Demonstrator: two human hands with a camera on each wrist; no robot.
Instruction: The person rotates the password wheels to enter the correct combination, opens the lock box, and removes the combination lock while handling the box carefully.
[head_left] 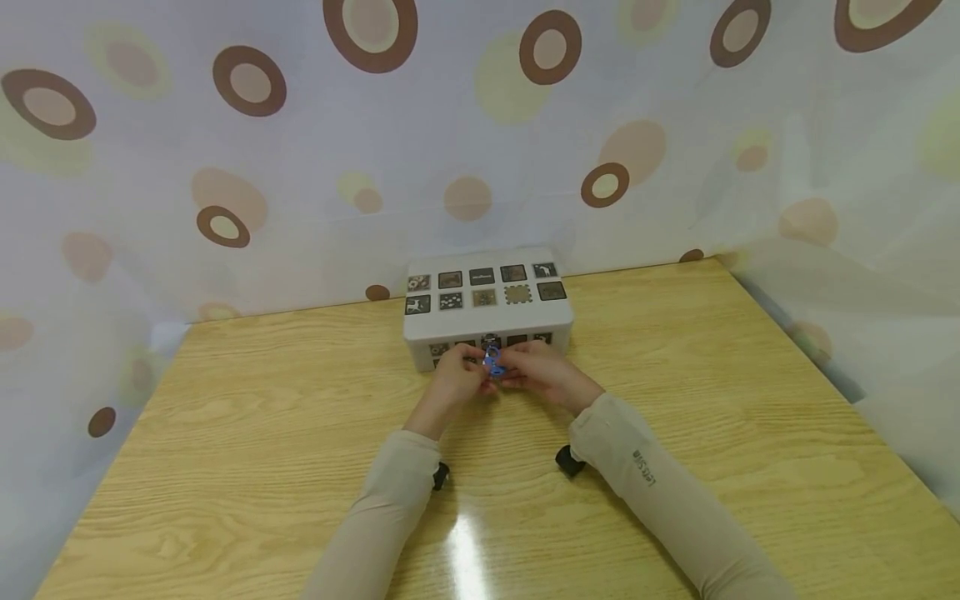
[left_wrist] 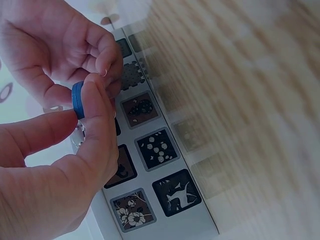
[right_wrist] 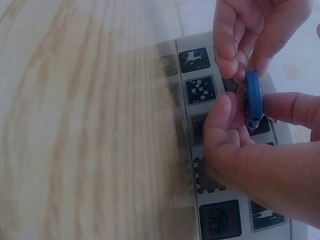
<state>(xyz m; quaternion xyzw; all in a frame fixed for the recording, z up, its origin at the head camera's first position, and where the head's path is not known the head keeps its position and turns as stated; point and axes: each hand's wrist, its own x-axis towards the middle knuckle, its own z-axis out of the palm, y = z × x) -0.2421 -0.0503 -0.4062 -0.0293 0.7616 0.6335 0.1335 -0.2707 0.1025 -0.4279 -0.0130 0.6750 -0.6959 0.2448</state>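
Observation:
A small blue disc-shaped thing [head_left: 494, 363] with shiny metal bits sits between both hands, right at the metal clasp [head_left: 491, 340] on the front of a white box [head_left: 487, 320]. My left hand [head_left: 457, 377] pinches its edge between thumb and forefinger, as the left wrist view shows. From the other side my right hand [head_left: 549, 372] grips it; in the right wrist view the thumb presses one face of the blue disc [right_wrist: 254, 100] and curled fingers lie against the other. The box lid is down. Fingers cover part of the box's front.
Dark and brown picture squares [head_left: 451, 301] decorate the box, which stands near the back edge of a wooden table [head_left: 285, 417]. Behind it hangs a pale curtain [head_left: 420, 150] with brown and yellow circles. Black straps [head_left: 572, 461] are on both wrists.

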